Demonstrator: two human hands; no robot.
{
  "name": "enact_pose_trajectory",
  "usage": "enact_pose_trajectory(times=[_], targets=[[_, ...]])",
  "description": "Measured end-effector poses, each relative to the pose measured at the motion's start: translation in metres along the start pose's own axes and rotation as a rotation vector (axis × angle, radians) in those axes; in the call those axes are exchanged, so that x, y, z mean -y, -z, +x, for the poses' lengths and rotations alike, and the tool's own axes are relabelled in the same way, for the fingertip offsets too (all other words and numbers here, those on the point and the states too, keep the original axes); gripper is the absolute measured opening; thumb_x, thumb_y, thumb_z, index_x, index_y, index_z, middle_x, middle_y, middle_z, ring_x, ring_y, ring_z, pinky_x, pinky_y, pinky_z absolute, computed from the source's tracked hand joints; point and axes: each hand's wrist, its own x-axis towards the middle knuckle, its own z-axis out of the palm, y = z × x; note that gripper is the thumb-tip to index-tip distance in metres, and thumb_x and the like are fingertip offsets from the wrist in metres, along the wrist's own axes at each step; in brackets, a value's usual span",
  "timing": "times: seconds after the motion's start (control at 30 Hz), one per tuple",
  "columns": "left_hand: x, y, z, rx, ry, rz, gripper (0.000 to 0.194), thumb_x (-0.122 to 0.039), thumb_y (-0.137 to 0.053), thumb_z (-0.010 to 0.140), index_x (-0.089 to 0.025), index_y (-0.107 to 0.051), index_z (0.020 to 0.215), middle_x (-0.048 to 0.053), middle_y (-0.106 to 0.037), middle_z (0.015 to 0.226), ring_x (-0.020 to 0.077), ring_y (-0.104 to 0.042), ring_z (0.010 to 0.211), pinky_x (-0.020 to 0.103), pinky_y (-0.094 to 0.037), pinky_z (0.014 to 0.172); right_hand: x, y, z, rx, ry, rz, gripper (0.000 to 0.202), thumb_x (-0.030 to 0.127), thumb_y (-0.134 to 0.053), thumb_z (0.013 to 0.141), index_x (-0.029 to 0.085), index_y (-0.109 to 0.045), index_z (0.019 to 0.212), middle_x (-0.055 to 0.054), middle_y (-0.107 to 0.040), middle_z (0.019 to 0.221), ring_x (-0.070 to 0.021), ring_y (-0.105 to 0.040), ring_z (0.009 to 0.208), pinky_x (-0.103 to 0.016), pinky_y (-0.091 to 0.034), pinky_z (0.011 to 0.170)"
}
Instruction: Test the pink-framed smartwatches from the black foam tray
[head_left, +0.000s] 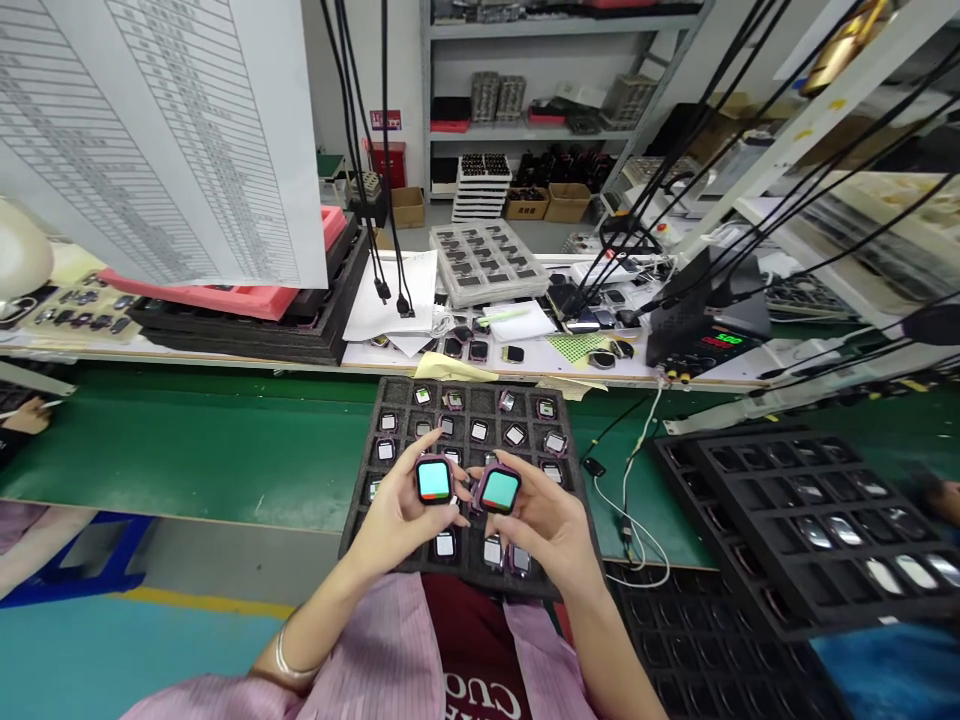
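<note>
My left hand (pixel 401 515) is closed round a smartwatch (pixel 434 480) whose lit screen is light cyan with a red and green strip along the bottom. In my right hand (pixel 544 520) is a second smartwatch (pixel 500 490), slightly tilted, its screen teal with a red-orange lower edge. The two watches are held side by side, apart, with their screens facing up at me. Beneath both hands lies a black foam tray (pixel 480 385) with square compartments. Several more watch bodies, such as one with a white screen (pixel 445 544), sit in it.
Black foam trays of watches (pixel 757 460) are stacked at the right. A power supply (pixel 709 335) with green digits stands on the shelf. Cables (pixel 382 200) and a printed sheet (pixel 165 140) hang in front. A clear plastic case (pixel 487 262) rests on the shelf behind the tray.
</note>
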Motion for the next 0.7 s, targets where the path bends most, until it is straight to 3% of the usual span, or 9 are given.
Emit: enact_pose_trajectory(times=[0.1, 0.2, 0.23, 0.33, 0.43, 0.53, 0.63, 0.7], targets=[[0.002, 0.004, 0.003, -0.024, 0.011, 0.014, 0.063, -0.016, -0.070, 0.081, -0.024, -0.042, 0.137, 0.007, -0.061, 0.102, 0.0174, -0.064, 0.086, 0.028, -0.060, 0.068, -0.010, 0.014, 0.010, 0.066, -0.032, -0.104, 0.062, 0.026, -0.074, 0.083, 0.030, -0.046, 0.139, -0.011, -0.064, 0.120, -0.0215, -0.067, 0.086, -0.027, -0.058, 0.060], [0.004, 0.010, 0.007, -0.031, 0.007, 0.033, 0.061, -0.017, -0.068, 0.083, -0.026, -0.042, 0.137, 0.007, -0.060, 0.102, 0.0171, -0.064, 0.086, 0.027, -0.059, 0.067, -0.033, 0.041, 0.039, 0.181, -0.139, -0.369, 0.065, 0.036, -0.067, 0.086, 0.026, -0.038, 0.143, -0.010, -0.065, 0.114, -0.0191, -0.068, 0.074, -0.029, -0.059, 0.054], [0.005, 0.013, 0.008, -0.027, 0.002, 0.039, 0.064, -0.016, -0.070, 0.081, -0.028, -0.041, 0.137, 0.007, -0.059, 0.105, 0.0169, -0.063, 0.088, 0.027, -0.059, 0.068, -0.043, 0.053, 0.053, 0.209, -0.162, -0.442, 0.064, 0.038, -0.069, 0.084, 0.022, -0.043, 0.140, -0.009, -0.067, 0.107, -0.0199, -0.068, 0.072, -0.030, -0.059, 0.054], [0.012, 0.023, 0.012, -0.031, -0.009, 0.111, 0.076, -0.012, -0.073, 0.077, -0.034, -0.035, 0.139, 0.006, -0.051, 0.116, 0.0168, -0.062, 0.096, 0.026, -0.057, 0.075, -0.080, 0.086, 0.102, 0.150, -0.190, -0.621, 0.050, 0.035, -0.068, 0.087, 0.014, -0.051, 0.129, -0.006, -0.068, 0.090, -0.0187, -0.068, 0.067, -0.031, -0.059, 0.056], [0.027, 0.040, 0.025, -0.040, -0.032, 0.322, 0.077, -0.015, -0.064, 0.083, -0.035, -0.021, 0.144, 0.006, -0.048, 0.117, 0.0181, -0.063, 0.098, 0.032, -0.058, 0.080, -0.112, 0.110, 0.143, 0.012, -0.173, -0.884, 0.030, 0.030, -0.060, 0.095, 0.014, -0.056, 0.120, -0.007, -0.064, 0.104, -0.0189, -0.066, 0.082, -0.036, -0.058, 0.071], [0.046, 0.068, 0.053, -0.045, -0.052, 0.634, 0.073, -0.018, -0.054, 0.089, -0.029, -0.009, 0.146, 0.008, -0.052, 0.113, 0.0199, -0.066, 0.094, 0.037, -0.060, 0.076, -0.133, 0.119, 0.163, -0.077, -0.131, -1.131, 0.029, 0.029, -0.060, 0.095, 0.016, -0.056, 0.121, -0.010, -0.057, 0.122, -0.0250, -0.059, 0.104, -0.045, -0.052, 0.087], [0.061, 0.105, 0.097, -0.086, -0.045, 0.814, 0.060, -0.018, -0.058, 0.087, -0.021, -0.029, 0.140, 0.006, -0.061, 0.102, 0.0210, -0.066, 0.093, 0.042, -0.056, 0.085, -0.142, 0.121, 0.167, -0.071, -0.101, -1.316, 0.031, 0.030, -0.059, 0.095, 0.018, -0.055, 0.124, -0.011, -0.053, 0.128, -0.0269, -0.056, 0.110, -0.048, -0.049, 0.092], [0.067, 0.129, 0.127, -0.136, -0.045, 0.979, 0.047, -0.022, -0.063, 0.086, -0.016, -0.045, 0.129, 0.010, -0.060, 0.112, 0.0247, -0.062, 0.102, 0.047, -0.052, 0.091, -0.142, 0.123, 0.166, -0.026, -0.091, -1.408, 0.031, 0.030, -0.060, 0.095, 0.017, -0.056, 0.123, -0.010, -0.054, 0.127, -0.0266, -0.057, 0.109, -0.048, -0.049, 0.091]])
